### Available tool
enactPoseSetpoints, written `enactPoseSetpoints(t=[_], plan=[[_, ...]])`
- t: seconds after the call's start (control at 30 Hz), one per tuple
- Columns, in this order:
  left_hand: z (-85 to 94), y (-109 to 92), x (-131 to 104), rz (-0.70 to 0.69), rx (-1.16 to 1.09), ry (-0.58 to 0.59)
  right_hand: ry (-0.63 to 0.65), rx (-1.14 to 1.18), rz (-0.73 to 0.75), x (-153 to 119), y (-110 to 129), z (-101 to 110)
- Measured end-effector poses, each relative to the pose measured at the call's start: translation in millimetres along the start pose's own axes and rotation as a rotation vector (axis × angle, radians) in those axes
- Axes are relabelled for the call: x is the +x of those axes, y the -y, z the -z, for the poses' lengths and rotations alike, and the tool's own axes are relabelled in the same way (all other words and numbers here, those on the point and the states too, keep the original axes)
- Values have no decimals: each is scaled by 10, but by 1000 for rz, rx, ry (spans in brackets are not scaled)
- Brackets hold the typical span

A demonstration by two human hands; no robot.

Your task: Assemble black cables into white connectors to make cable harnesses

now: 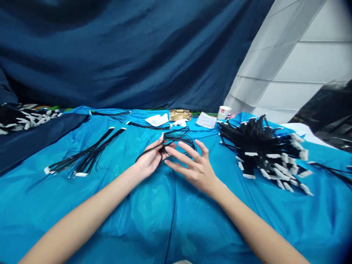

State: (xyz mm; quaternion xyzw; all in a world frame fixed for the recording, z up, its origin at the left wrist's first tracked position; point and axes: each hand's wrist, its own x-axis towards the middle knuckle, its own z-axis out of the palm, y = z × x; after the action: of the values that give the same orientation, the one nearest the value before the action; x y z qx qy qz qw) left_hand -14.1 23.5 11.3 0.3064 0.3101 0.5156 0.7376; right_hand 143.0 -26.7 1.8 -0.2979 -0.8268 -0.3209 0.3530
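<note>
My left hand (pixel 150 157) is closed round a bundle of thin black cables (pixel 180 136), with a small white connector showing above the fingertips. The loose wires fan out to the right, behind my right hand (pixel 196 165). That hand is open, its fingers spread and reaching toward the bundle; the fingertips overlap the wires, and I cannot tell whether they touch. One single black wire (pixel 173 205) hangs down from near the hands toward the front edge. To the left, two black cable bundles (pixel 90 154) with white ends lie on the blue cloth (pixel 132 220).
A big heap of black cables with white connectors (pixel 261 150) lies at the right, another pile (pixel 30 119) at the far left. Along the back stand a paper cup (pixel 224 112), a brown packet (pixel 179 115) and white papers (pixel 206 120). A dark blue curtain (pixel 123 55) hangs behind.
</note>
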Motion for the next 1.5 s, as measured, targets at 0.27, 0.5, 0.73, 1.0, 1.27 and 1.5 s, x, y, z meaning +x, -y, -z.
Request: enactPoseSetpoints(t=[0.27,0.5,0.73,1.0,1.27,1.5], plan=[[58,61,69,-2,66,-33,63,859,-468,2,-79,-78],[91,119,50,-83,210,41,-560,1120,-1197,97,-271,94],[61,166,6,-125,212,89,-227,496,-694,71,-41,75],[-37,182,-92,-137,230,120,-207,391,-605,52,15,2],[-80,206,-151,-149,232,89,-174,380,-582,13,38,-11],[-95,214,-180,-162,232,77,-152,398,-585,13,58,-33]])
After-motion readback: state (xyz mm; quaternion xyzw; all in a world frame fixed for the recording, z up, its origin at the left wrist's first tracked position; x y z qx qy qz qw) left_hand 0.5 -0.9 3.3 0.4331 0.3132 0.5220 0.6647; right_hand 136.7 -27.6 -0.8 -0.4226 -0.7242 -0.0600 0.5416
